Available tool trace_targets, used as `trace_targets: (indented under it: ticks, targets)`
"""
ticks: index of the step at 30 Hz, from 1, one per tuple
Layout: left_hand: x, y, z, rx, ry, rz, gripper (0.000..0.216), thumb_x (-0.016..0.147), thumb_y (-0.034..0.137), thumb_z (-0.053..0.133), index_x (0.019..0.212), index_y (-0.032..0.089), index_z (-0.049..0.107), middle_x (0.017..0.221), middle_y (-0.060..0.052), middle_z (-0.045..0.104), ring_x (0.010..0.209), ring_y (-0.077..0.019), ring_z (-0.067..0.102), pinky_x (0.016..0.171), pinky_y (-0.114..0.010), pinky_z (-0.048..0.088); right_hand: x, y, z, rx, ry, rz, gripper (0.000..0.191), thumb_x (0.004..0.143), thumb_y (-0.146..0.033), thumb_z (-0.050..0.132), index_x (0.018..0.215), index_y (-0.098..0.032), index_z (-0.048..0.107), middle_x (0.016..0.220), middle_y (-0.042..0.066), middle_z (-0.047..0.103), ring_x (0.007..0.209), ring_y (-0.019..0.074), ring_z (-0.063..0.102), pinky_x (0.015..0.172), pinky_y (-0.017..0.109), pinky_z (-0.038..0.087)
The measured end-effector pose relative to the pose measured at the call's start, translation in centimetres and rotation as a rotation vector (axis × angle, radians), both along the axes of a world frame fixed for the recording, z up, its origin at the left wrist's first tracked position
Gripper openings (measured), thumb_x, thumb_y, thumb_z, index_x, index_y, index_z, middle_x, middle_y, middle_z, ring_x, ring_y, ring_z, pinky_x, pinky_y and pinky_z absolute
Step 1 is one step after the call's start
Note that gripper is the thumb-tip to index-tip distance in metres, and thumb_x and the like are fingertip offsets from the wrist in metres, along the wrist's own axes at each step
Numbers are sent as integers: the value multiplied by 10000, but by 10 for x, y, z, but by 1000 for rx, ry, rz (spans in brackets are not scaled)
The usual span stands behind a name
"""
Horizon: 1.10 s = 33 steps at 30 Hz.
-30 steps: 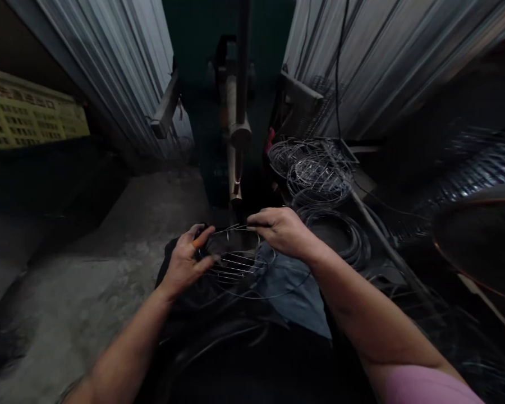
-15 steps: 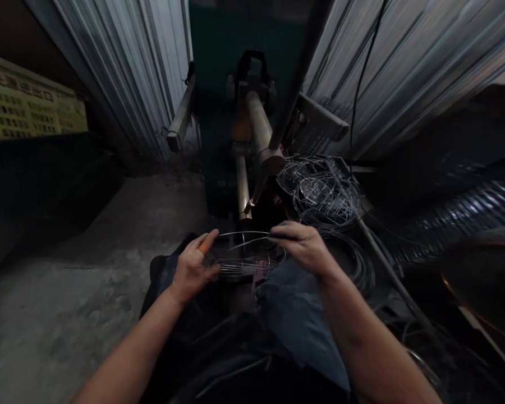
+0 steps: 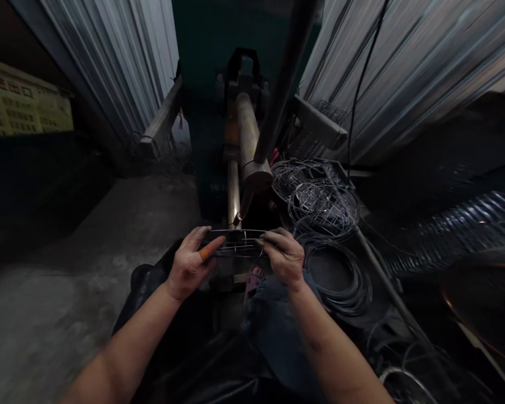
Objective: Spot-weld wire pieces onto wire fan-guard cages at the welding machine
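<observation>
My left hand (image 3: 191, 261), with an orange band on one finger, is closed on the left end of a thin metal wire frame (image 3: 235, 247). At the frame's right end, my right hand (image 3: 283, 255) grips it between thumb and fingers. Long and short wires cross between the two hands; the exact shape is dim. Just beyond the frame are the tips of a spot welder: an upper electrode (image 3: 239, 217) and a lower metal arm (image 3: 234, 193). A thick upper cylinder (image 3: 251, 140) stands above them.
Tangled wire pieces (image 3: 320, 199) and a wire coil (image 3: 357, 286) lie to the right. A yellow crate (image 3: 25, 106) is at far left. A flat bar (image 3: 162, 120) juts out left of the machine, and a dark cable (image 3: 357, 90) hangs at right.
Both hands have drawn the wires together into a flatter frame close to the electrode tips. The right hand has moved left and down, and the view has shifted slightly.
</observation>
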<state>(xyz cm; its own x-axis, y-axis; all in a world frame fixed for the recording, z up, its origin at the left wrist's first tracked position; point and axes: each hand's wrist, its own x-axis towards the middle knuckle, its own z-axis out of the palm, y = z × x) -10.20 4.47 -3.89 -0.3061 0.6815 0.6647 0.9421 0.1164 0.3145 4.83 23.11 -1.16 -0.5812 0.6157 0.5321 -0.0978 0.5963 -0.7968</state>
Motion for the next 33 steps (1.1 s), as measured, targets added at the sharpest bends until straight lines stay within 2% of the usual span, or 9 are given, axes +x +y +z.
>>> trace_targets:
  ticks: [14, 22, 28, 33]
  targets:
    - [-20, 13, -13, 47, -89, 13, 363, 813, 259, 621, 1175, 268, 641, 1327, -77, 525, 1225, -259, 479, 1018, -444, 428, -23, 13, -6, 59, 34, -14, 74, 774, -268, 691, 729, -212, 673, 701, 4, 610, 663, 151, 561, 686, 315, 443]
    - [-24, 14, -9, 78, -71, 9, 384, 811, 244, 625, 1195, 245, 627, 1323, -86, 533, 1222, -250, 487, 1027, -431, 417, -28, 15, -2, 44, 35, 1, 68, 765, -262, 690, 723, -210, 675, 698, 7, 606, 663, 152, 558, 690, 320, 453]
    - [-34, 19, -9, 26, -128, 41, 366, 810, 275, 623, 1175, 246, 639, 1308, -81, 546, 1215, -254, 495, 1026, -451, 419, -41, 21, -4, 16, 49, 3, 96, 754, -291, 683, 713, -206, 665, 698, 14, 604, 669, 157, 560, 681, 322, 468]
    - [-34, 20, -7, 45, -153, 24, 389, 782, 241, 645, 1171, 236, 647, 1298, -92, 560, 1203, -254, 510, 1026, -450, 421, -42, 23, 0, 22, 46, 3, 105, 757, -295, 673, 707, -205, 653, 692, 17, 597, 667, 157, 564, 661, 311, 481]
